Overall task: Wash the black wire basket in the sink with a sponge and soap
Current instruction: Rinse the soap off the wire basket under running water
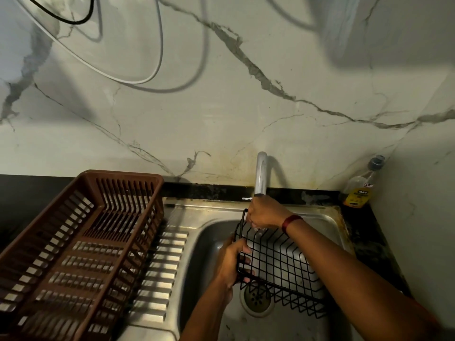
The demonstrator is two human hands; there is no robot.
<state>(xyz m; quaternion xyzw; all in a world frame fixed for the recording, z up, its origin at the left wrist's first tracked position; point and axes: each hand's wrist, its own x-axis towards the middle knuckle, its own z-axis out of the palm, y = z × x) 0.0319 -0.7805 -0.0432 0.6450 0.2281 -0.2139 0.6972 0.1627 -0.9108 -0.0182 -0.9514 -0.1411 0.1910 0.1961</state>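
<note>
Clearly we are early in the job: our left hand (232, 262) curls round the near-left rim of the black wire basket (278, 262), and our right hand (264, 215) grips its far corner just below the faucet (261, 175), holding it tilted inside the steel sink (216, 232) above the drain (256, 300). We see no sponge and no suds, so soaping, scrubbing and rinsing all seem left to do. A yellow-labelled bottle (360, 188), possibly soap, stands at the counter's back corner; a brown plastic dish rack (81, 242) sits on the drainboard.
</note>
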